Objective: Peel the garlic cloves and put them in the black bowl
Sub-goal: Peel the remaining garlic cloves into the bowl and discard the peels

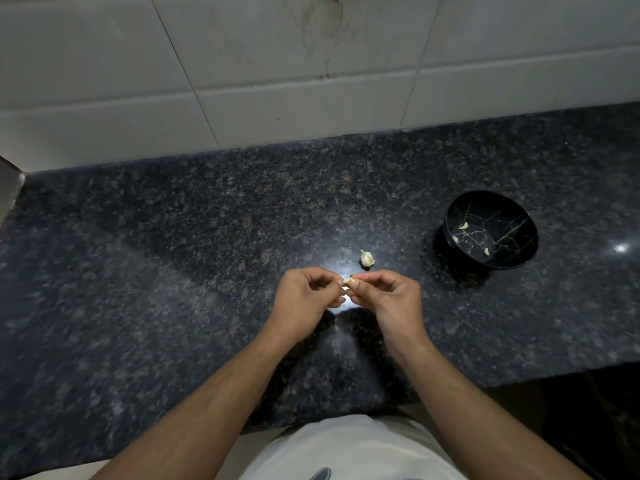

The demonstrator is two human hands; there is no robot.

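No writing shows anywhere. My left hand [304, 294] and right hand [388, 296] meet above the dark surface [173, 271], fingers curled, pinching one garlic clove [347, 281] between them. Another clove [367, 258] lies just beyond; the black bowl [491, 230], holding peeled pieces, sits right.

Bare forearms, no sleeves, white garment [349, 448] at the waist

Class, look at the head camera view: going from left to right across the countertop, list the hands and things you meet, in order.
left hand → garlic clove pinched between both hands → garlic piece lying on the counter → right hand → black bowl, with a few peeled cloves inside.
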